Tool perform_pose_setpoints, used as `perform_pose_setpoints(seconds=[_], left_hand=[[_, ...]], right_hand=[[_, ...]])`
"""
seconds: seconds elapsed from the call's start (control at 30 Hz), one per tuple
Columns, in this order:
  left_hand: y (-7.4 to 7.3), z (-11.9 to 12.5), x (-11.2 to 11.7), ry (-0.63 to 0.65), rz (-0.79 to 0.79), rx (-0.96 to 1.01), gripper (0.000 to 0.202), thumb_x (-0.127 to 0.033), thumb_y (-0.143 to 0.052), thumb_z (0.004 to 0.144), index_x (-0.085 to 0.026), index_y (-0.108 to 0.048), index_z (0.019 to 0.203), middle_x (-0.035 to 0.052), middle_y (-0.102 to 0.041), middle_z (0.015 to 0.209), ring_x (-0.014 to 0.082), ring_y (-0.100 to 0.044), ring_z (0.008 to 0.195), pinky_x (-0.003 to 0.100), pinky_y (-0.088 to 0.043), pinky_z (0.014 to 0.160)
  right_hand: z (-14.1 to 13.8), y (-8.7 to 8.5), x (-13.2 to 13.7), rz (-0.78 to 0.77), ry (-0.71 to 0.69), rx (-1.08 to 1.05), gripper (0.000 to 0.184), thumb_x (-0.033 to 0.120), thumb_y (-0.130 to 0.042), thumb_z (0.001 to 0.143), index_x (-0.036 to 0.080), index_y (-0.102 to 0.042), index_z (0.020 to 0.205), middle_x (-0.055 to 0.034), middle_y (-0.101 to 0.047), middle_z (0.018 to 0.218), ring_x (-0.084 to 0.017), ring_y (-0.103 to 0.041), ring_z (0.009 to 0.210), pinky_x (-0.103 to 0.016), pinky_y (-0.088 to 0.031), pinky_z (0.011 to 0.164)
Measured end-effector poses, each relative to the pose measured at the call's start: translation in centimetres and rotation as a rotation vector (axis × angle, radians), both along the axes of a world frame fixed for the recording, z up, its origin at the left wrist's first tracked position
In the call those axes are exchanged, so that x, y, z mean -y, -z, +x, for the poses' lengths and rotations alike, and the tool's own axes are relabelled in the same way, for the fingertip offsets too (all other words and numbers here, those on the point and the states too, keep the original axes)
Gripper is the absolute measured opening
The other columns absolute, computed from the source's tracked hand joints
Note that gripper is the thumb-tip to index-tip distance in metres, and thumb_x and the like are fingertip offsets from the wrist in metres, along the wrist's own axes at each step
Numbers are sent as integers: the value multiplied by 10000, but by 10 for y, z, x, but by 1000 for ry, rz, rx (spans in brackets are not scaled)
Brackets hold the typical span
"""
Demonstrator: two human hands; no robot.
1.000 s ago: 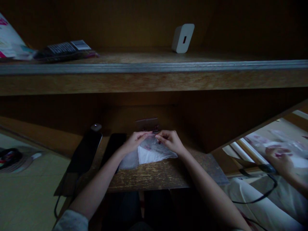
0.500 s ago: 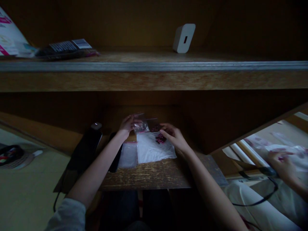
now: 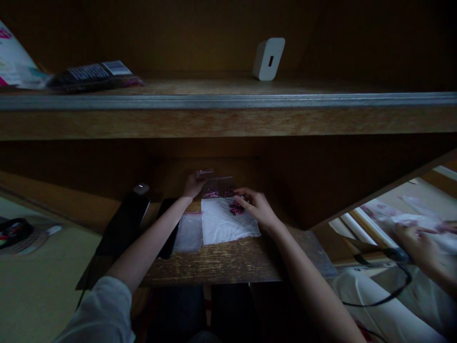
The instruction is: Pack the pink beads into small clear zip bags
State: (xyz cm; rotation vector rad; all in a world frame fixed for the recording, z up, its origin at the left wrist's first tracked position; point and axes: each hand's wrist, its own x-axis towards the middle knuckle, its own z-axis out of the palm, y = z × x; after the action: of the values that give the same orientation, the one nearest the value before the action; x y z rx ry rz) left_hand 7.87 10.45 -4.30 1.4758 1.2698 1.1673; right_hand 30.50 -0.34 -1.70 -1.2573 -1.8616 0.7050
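Looks like somebody's home here: wooden shelf [image 3: 228, 121] up top, plug charger [image 3: 269, 59] standing on it, worn desk [image 3: 221, 267] below, small basket [image 3: 26, 245] off left.

- White charger [image 3: 269, 59] standing on the shelf [image 3: 200, 85], top, right of centre
- Dark packet [image 3: 85, 77] with a pale label, upper left
- White-and-pink package [image 3: 16, 59], upper-left edge
- Black slab [image 3: 123, 221], left of centre, a small pale case [image 3: 141, 189] at its far end
- Basket [image 3: 30, 243], left edge
- Dark cable [image 3: 407, 281] across a co-worker's pale-clad leg [image 3: 374, 317], lower right

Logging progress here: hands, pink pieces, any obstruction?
Left hand at clear bag. Right hand close to pink pieces on white sheet, contact unclear. No obstruction visible.
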Motion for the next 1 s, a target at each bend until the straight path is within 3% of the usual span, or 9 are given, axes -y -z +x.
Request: perform_pose_setpoints(seconds=[0.1,0.2,0.27,0.37,0.57,0.73,0.8,0.87,1.0], left_hand=[[-3,1,7,-99,64,-153,502,-210,-711,632,-160,-588,1116,128,-580,1217,306,-475,1189,462,-336,1016],[-7,4,17,-179,199,-569,632,-327,-672,706,-168,-475,1285,153,-463,1349,357,-346,1279,519,-269,1033],[-7,7,22,-91,267,-848,600,-452,-570,791,-205,-442,1322,129,-462,1360,345,-369,1261,509,-295,1012],[-2,11,22,137,275,-1024,581,-539,-472,834,-226,-446,1323,100,-486,1355,304,-406,1243,467,-298,1020],[0,9,19,314,243,-1097,531,-530,-386,881,-249,-442,1329,58,-429,1419,255,-344,1313,440,-224,1071],[-21,2,29,361,290,-1086,598,-532,-402,882,-238,-334,1398,77,-334,1477,266,-292,1344,447,-220,1069],[-33,-6,39,342,356,-1059,573,-541,-435,868,-262,-384,1365,63,-380,1450,264,-335,1315,439,-232,1061],[-46,-19,52,357,399,-1032,431,-515,-484,853,-277,-539,1209,35,-502,1345,250,-420,1242,412,-265,1038],[-62,-50,76,604,193,-966,305,-456,-567,815,-247,-613,1031,18,-654,1070,196,-591,972,288,-416,838]], right_hand=[[0,0,0,-3,7,25,288,390,-513,871,194,-649,1032,-64,-694,996,-175,-640,772,-287,-487,692],[0,-1,1,8,11,54,280,377,-515,871,194,-650,1034,-67,-692,1012,-183,-642,801,-293,-486,710],[0,-1,1,17,4,67,276,371,-511,875,196,-652,1034,-68,-692,1017,-189,-644,832,-296,-486,729],[0,-1,0,31,-11,82,276,369,-499,883,198,-655,1034,-70,-691,1031,-198,-645,887,-299,-485,755],[-1,-1,1,38,-44,162,272,358,-498,885,200,-656,1040,-61,-702,1007,-197,-656,865,-293,-485,738],[-2,-5,3,32,-49,204,279,360,-484,891,210,-667,1039,-65,-705,1008,-202,-662,862,-294,-492,734],[-2,-6,4,33,-48,215,282,362,-485,891,214,-667,1046,-66,-704,1019,-206,-663,870,-297,-495,737],[-2,-6,4,36,-47,225,284,360,-483,892,218,-665,1058,-64,-697,1049,-209,-660,893,-301,-498,751],[-2,-6,4,45,-45,251,287,352,-474,897,218,-662,1068,-65,-689,1079,-214,-658,913,-311,-496,778]])
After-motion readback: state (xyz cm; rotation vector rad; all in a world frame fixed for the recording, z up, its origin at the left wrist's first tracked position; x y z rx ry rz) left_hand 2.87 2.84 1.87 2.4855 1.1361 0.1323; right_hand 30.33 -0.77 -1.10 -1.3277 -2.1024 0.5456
